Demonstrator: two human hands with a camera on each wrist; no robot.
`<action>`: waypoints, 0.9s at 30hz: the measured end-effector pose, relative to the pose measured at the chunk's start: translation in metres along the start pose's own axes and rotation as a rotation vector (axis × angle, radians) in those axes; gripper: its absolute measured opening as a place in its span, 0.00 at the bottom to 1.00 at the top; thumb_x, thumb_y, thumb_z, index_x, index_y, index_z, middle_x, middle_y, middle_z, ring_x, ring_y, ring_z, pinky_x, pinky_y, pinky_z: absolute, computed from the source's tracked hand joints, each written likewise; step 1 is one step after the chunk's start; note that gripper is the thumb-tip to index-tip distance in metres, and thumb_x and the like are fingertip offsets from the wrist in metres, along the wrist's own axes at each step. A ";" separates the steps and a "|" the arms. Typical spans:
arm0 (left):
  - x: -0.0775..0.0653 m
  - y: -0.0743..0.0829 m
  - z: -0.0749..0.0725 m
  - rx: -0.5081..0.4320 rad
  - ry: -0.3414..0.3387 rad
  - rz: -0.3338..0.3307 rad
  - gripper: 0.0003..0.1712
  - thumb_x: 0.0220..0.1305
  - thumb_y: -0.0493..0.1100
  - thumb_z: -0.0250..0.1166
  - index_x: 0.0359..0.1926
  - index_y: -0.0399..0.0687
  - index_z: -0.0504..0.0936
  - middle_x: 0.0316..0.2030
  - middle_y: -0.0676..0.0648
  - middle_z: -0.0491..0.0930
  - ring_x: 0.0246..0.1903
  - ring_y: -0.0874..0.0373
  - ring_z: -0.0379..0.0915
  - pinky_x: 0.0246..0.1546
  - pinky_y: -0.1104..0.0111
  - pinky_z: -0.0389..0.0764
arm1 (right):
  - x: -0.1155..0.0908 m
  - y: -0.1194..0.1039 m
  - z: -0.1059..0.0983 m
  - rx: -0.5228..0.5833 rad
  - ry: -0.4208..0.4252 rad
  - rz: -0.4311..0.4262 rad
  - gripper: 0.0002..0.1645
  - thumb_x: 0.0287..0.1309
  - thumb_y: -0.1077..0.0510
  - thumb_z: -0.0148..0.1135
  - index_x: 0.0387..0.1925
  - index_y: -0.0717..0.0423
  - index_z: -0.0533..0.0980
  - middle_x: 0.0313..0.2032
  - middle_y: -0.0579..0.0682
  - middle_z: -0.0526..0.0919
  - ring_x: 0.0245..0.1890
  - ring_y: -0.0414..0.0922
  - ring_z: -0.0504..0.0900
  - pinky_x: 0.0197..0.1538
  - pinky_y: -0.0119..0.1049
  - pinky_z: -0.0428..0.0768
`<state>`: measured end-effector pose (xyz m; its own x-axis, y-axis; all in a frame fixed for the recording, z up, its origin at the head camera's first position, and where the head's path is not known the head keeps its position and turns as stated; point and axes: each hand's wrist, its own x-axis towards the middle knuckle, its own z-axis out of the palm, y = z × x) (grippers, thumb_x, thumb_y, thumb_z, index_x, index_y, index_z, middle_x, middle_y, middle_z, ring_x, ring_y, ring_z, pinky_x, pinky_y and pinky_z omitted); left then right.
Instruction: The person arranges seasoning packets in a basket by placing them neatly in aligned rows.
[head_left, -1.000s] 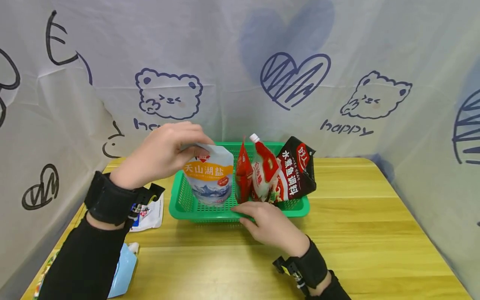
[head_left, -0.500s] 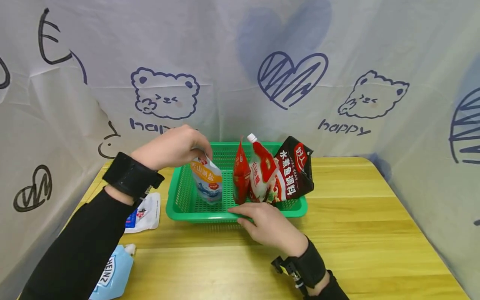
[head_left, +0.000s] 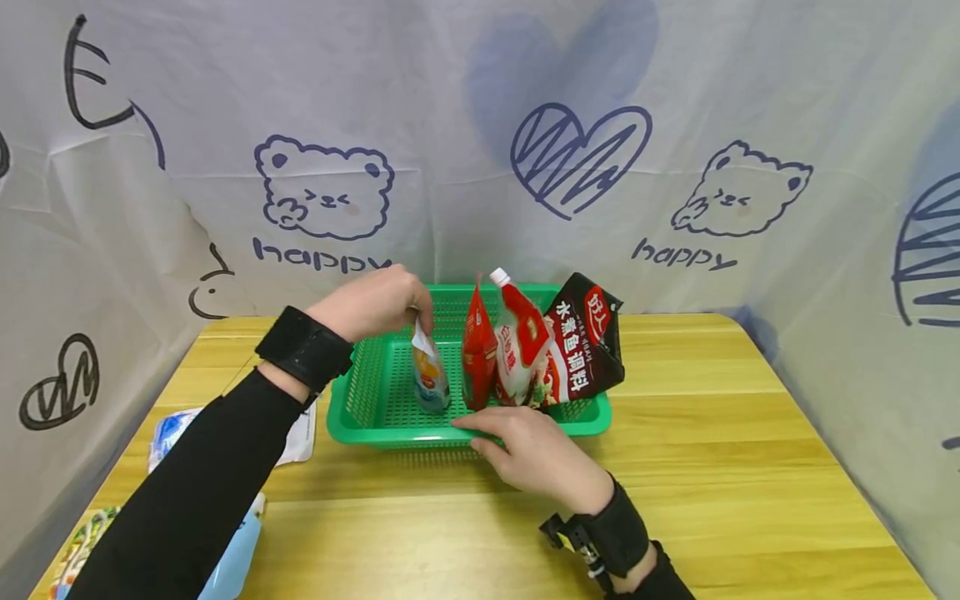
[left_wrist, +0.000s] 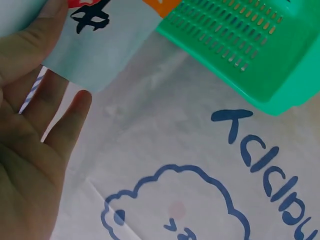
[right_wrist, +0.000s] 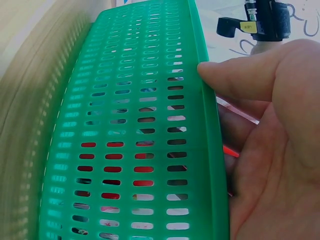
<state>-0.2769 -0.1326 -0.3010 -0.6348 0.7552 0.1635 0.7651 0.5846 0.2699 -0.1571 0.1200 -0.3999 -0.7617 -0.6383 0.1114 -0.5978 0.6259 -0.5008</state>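
My left hand (head_left: 378,302) pinches the top edge of a salt pouch (head_left: 429,375), which stands nearly edge-on inside the left part of a green basket (head_left: 405,435). In the left wrist view, the thumb lies over the pouch's pale top (left_wrist: 112,47). My right hand (head_left: 536,450) holds the basket's front rim, with its thumb on the outer side and the other fingers reaching over, as the right wrist view shows. To the right of the salt pouch stand a red pouch (head_left: 478,354), a capped white sugar pouch (head_left: 517,350) and a black fish seasoning packet (head_left: 585,342).
On the table's left lie a light blue pouch (head_left: 234,558), a white packet (head_left: 302,437), a blue-and-white bag (head_left: 168,432) and a colourful packet (head_left: 84,546), partly hidden by the left arm. A drawn-on white cloth (head_left: 450,100) hangs behind the basket.
My left hand has moved right and slightly down with the salt pouch, turning it from face-on to nearly edge-on beside the red pouch. The right hand stays on the basket rim.
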 end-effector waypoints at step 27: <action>0.006 0.009 0.023 0.122 0.154 0.141 0.22 0.58 0.19 0.65 0.27 0.50 0.93 0.45 0.48 0.89 0.53 0.51 0.81 0.52 0.61 0.84 | 0.000 0.003 0.001 0.000 0.029 -0.025 0.20 0.73 0.57 0.64 0.63 0.44 0.82 0.58 0.44 0.86 0.55 0.43 0.85 0.53 0.43 0.85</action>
<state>-0.2712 -0.1159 -0.3196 -0.5223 0.7833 0.3372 0.8490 0.5149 0.1188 -0.1586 0.1217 -0.4027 -0.7532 -0.6408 0.1487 -0.6171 0.6099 -0.4972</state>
